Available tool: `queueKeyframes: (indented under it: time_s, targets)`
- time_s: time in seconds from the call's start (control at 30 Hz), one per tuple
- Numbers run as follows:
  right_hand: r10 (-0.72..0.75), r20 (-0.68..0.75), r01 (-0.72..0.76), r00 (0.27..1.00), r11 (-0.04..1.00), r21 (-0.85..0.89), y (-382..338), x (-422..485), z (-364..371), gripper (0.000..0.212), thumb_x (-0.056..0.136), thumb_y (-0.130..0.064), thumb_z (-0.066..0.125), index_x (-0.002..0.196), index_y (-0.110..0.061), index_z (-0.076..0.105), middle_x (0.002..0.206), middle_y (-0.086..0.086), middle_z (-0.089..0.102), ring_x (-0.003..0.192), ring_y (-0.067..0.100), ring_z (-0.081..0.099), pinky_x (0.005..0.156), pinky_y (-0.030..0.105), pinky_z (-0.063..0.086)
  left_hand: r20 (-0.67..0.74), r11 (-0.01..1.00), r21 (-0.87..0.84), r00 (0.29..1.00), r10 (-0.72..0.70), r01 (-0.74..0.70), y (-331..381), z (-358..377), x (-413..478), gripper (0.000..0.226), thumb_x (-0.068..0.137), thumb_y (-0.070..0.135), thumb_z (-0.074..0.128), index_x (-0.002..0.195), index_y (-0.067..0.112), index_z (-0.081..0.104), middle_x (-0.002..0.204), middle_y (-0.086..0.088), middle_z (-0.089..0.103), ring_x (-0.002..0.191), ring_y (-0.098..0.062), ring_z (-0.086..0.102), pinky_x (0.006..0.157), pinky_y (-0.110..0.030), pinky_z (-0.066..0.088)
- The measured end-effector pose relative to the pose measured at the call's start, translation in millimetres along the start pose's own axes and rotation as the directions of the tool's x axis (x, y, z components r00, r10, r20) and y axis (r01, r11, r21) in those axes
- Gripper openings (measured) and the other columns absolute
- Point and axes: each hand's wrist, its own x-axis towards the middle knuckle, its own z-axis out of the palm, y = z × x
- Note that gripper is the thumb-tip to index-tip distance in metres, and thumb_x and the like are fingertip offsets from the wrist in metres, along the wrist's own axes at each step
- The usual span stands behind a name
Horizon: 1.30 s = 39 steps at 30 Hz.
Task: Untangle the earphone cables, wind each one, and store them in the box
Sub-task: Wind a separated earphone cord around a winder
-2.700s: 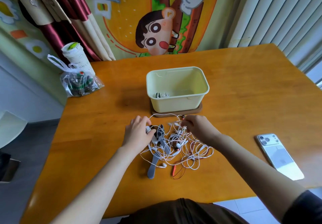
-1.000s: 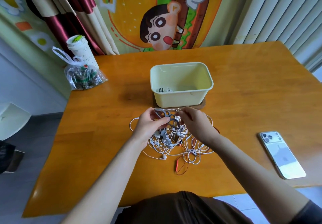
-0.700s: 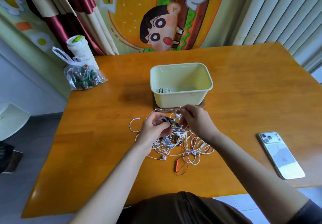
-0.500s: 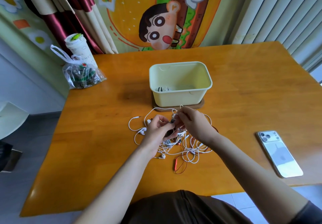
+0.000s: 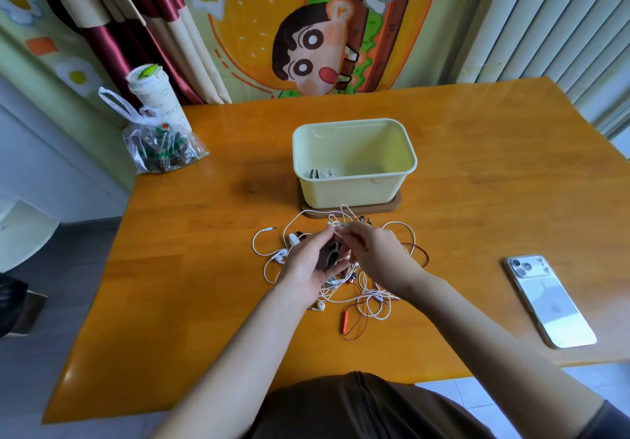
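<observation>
Pinching white cable (image 5: 335,224) with right hand (image 5: 375,254), left hand (image 5: 306,264) seemingly gripping dark bundle (image 5: 329,254), box (image 5: 354,189) beyond

Dark brown top (image 5: 358,404), dark short sleeve (image 5: 610,420) on right arm, bare forearms (image 5: 245,346)

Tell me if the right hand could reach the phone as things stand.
Probably yes: only bare table lies between the right hand and the phone. But its fingers pinch a white cable, so it must let go first.

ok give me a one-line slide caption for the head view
Left hand and right hand grip tangled earphone cables in front of a pale yellow box.
</observation>
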Motion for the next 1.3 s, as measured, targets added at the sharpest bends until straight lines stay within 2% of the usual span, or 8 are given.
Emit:
queueKeyframes:
  time_s: [0.2, 0.33, 0.47, 0.53, 0.63, 0.73, 1.0, 1.3]
  targets:
    - [-0.002, 0.055, 0.007, 0.999, 0.997, -0.083, 2.4, -5.3, 4.1, 0.021, 0.099, -0.012, 0.042, 0.104, -0.003, 0.06, 0.094, 0.008, 0.065, 0.073, 0.01, 0.053, 0.06, 0.004, 0.038, -0.027, 0.998, -0.02, 0.998, -0.056, 0.055, -1.6, -0.9, -3.0, 0.018, 0.087, 0.021, 0.068, 0.099, 0.008, 0.067, 0.094, -0.013, 0.07, 0.093, -0.024, 0.065, 0.086, -0.046, 0.055]
    - [0.11, 0.019, -0.111, 0.994, 0.993, 0.038, 2.3, -5.5, 1.3, 0.019, 0.102, -0.015, 0.033, 0.106, -0.006, 0.05, 0.089, 0.003, 0.057, 0.061, 0.002, 0.05, 0.051, 0.008, 0.038, -0.003, 0.983, 0.182, 1.0, 0.015, -0.015, -4.3, -7.5, -3.0, 0.021, 0.085, 0.021, 0.069, 0.105, 0.014, 0.069, 0.105, -0.011, 0.07, 0.103, -0.025, 0.064, 0.088, -0.048, 0.054]
    - [0.133, -0.007, -0.133, 0.991, 0.99, 0.048, 5.7, 0.2, 2.7, 0.028, 0.101, -0.011, 0.037, 0.128, -0.01, 0.045, 0.11, 0.008, 0.064, 0.086, 0.018, 0.062, 0.059, 0.01, 0.037, 0.023, 0.932, 0.349, 0.995, 0.093, -0.095, -7.9, -9.4, -3.9, 0.007, 0.084, 0.02, 0.071, 0.09, 0.016, 0.071, 0.09, -0.006, 0.071, 0.096, -0.022, 0.062, 0.075, -0.037, 0.054]
    - [0.141, 0.015, -0.141, 0.99, 0.99, 0.023, 9.1, 4.4, 3.1, 0.03, 0.101, -0.014, 0.038, 0.129, -0.014, 0.048, 0.108, 0.008, 0.065, 0.077, 0.013, 0.059, 0.06, 0.01, 0.038, 0.053, 0.906, 0.405, 0.993, 0.108, -0.12, -7.7, -9.9, -4.1, 0.008, 0.085, 0.019, 0.07, 0.091, 0.014, 0.07, 0.091, -0.006, 0.07, 0.097, -0.023, 0.062, 0.073, -0.033, 0.052]
    - [0.136, 0.037, -0.136, 0.99, 0.991, -0.005, 13.5, 8.5, 0.2, 0.024, 0.099, -0.017, 0.044, 0.118, -0.014, 0.058, 0.089, 0.001, 0.064, 0.059, 0.0, 0.051, 0.052, 0.01, 0.04, 0.098, 0.882, 0.453, 0.991, 0.096, -0.131, -5.6, -12.0, -5.3, 0.012, 0.085, 0.018, 0.069, 0.096, 0.011, 0.07, 0.095, -0.007, 0.071, 0.097, -0.022, 0.064, 0.075, -0.032, 0.051]
    - [0.138, 0.022, -0.137, 0.99, 0.99, -0.018, 18.8, 11.9, -3.0, 0.017, 0.095, -0.017, 0.053, 0.106, -0.01, 0.064, 0.085, 0.004, 0.068, 0.061, 0.009, 0.058, 0.059, 0.019, 0.048, 0.099, 0.868, 0.481, 0.991, 0.087, -0.124, -3.7, -13.4, -8.0, 0.019, 0.085, 0.019, 0.07, 0.101, 0.009, 0.07, 0.096, -0.008, 0.071, 0.093, -0.02, 0.064, 0.07, -0.03, 0.049]
    - [0.229, 0.241, -0.24, 0.943, 0.971, 0.017, 20.7, 11.7, -3.1, 0.031, 0.097, -0.028, 0.05, 0.073, -0.011, 0.061, 0.061, -0.003, 0.06, 0.053, 0.007, 0.058, 0.053, 0.011, 0.047, 0.053, 0.888, 0.45, 0.995, 0.08, -0.095, 2.2, -20.3, -9.2, 0.013, 0.084, 0.021, 0.07, 0.095, 0.014, 0.07, 0.088, -0.002, 0.069, 0.09, -0.018, 0.06, 0.069, -0.033, 0.048]
    - [0.244, -0.185, -0.24, 0.952, 0.97, 0.041, 21.6, 19.4, -11.3, 0.032, 0.097, -0.024, 0.049, 0.069, -0.012, 0.061, 0.056, -0.002, 0.058, 0.051, 0.014, 0.056, 0.061, 0.034, 0.05, 0.095, 0.839, 0.536, 0.994, 0.055, -0.098, 7.8, -21.4, -11.8, 0.007, 0.085, 0.021, 0.07, 0.091, 0.018, 0.07, 0.093, -0.001, 0.07, 0.097, -0.019, 0.061, 0.075, -0.034, 0.047]
